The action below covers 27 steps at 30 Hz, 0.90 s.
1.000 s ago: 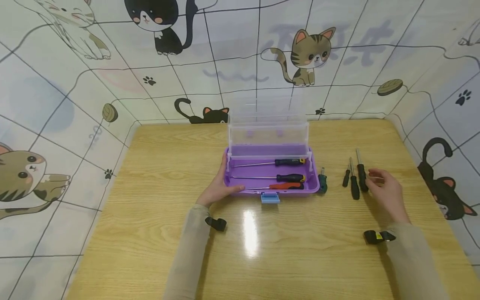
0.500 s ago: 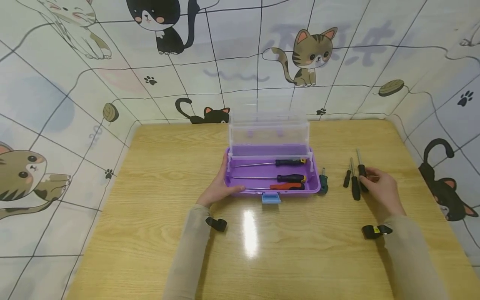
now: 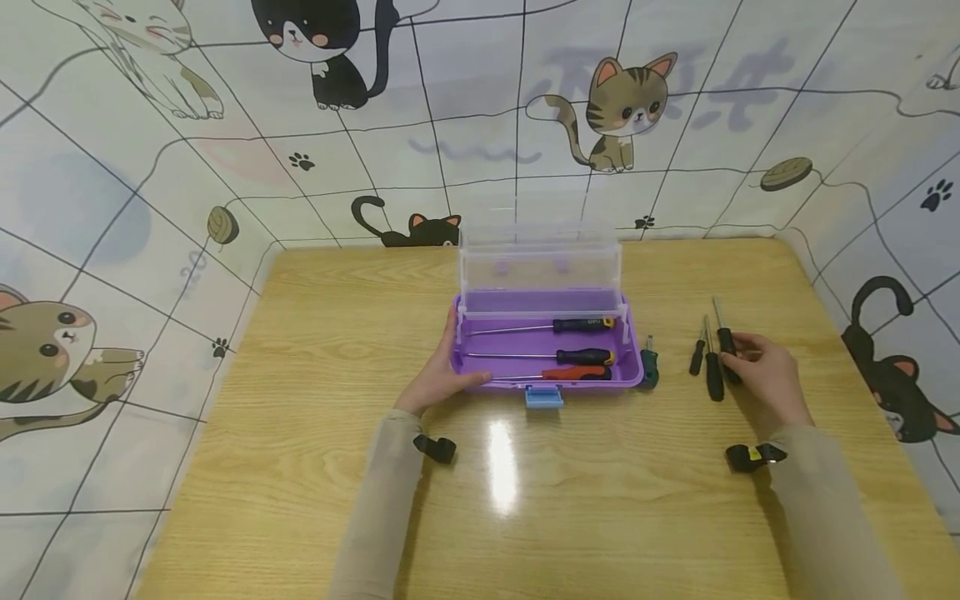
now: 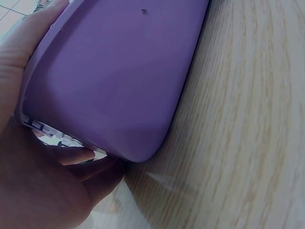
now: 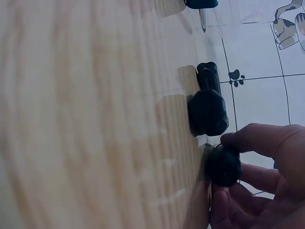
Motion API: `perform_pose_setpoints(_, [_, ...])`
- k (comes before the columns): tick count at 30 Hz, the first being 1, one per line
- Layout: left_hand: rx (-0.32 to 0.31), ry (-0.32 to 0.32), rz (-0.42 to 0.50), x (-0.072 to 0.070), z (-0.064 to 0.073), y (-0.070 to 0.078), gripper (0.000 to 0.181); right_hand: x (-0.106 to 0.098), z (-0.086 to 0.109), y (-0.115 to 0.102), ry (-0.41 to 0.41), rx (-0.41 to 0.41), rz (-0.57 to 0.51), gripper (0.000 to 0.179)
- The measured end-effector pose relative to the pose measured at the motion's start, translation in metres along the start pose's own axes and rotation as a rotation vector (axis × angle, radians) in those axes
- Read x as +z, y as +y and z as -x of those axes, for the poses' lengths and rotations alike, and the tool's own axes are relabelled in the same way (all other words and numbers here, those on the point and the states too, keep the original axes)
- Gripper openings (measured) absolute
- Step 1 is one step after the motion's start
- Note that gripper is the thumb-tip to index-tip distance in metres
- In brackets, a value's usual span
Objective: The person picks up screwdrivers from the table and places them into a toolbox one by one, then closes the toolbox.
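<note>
A purple toolbox [image 3: 540, 302] stands on the table, its clear lid [image 3: 540, 273] raised at the back. My left hand [image 3: 438, 380] grips its left end, thumb over the front rim; the left wrist view shows the fingers behind the box's end wall [image 4: 119, 71]. To the right, my right hand [image 3: 767, 379] pinches the black handle of the rightmost screwdriver [image 3: 725, 340], which lies on the table. The right wrist view shows thumb and fingers around its handle end [image 5: 224, 166]. Beside it lie a black screwdriver [image 3: 715, 379] and a smaller one [image 3: 696, 360].
Inside the box lie two black-and-yellow screwdrivers [image 3: 583, 357] and an orange-handled screwdriver [image 3: 576, 374]. A stubby green screwdriver [image 3: 649, 369] lies against the box's right side. A blue latch [image 3: 543, 398] hangs at the front. Cat-patterned walls [image 3: 480, 150] border the table.
My right hand has moved slightly left and its fingers have closed on the rightmost screwdriver's handle. The left hand and the toolbox stay in place.
</note>
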<state>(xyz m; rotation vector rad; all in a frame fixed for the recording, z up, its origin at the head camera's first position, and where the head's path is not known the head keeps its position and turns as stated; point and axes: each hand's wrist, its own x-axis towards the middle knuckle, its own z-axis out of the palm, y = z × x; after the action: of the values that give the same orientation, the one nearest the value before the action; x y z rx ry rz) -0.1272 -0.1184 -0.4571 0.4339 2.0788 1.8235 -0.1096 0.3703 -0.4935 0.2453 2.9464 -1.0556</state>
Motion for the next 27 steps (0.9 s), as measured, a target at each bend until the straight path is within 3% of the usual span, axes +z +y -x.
perform_pose_setpoints(10, [-0.005, -0.001, 0.028, 0.0, 0.0, -0.001, 0.124, 0.002, 0.001, 0.003, 0.067, 0.044, -0.031, 0.041])
perform_pose_setpoints(17, [0.002, 0.04, -0.016, -0.001, -0.008, -0.028, 0.127, 0.002, 0.004, 0.002, 0.089, 0.076, -0.08, 0.04])
perform_pose_setpoints(27, [-0.032, 0.002, -0.025, 0.0, 0.001, 0.003, 0.123, 0.001, 0.01, -0.005, 0.134, 0.102, -0.229, 0.041])
